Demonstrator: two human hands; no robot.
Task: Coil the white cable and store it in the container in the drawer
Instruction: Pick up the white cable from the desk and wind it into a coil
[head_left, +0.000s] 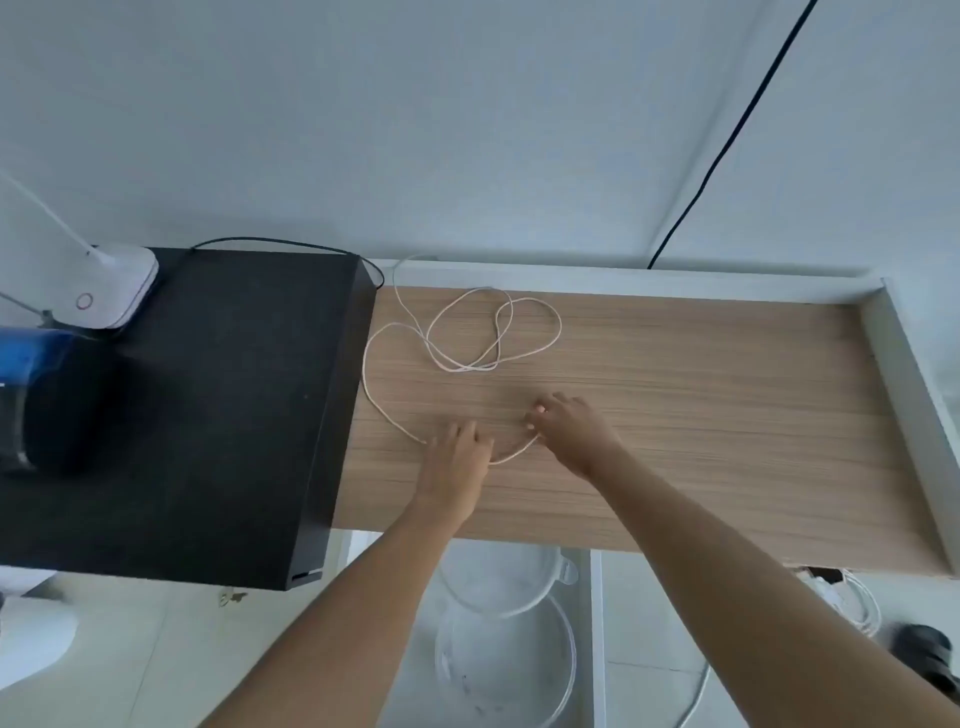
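Reaching forward from the bottom of the view, two bare forearms stretch over a light wood-grain table (675, 415). The left hand (454, 457) lies palm down on the table, its fingers close together and pressed over a white cable (493, 332). The right hand (569, 426) sits just beside it, fingers curled and pinched on the same cable; a short curved stretch of cable runs between the two hands.

From the left hand the cable swings out to the left, then loops back toward the far edge of the table, where it lies in several loose, overlapping loops — not yet coiled. One end trails over the pale rear rim of the table toward the wall.

A flat black box (208, 415) sits on the left, touching the table's edge. On its far corner stands the white base of a lamp (104, 291), and a blurred blue and black object (36, 395) fills the left edge of the view.

Below the table's near edge an open white drawer (597, 649) holds a round clear container (504, 660), partly hidden by the arms. A plain pale wall (467, 130) rises behind, with a thin black wire (727, 140) running down it at the right. Pale floor tiles show lower left.
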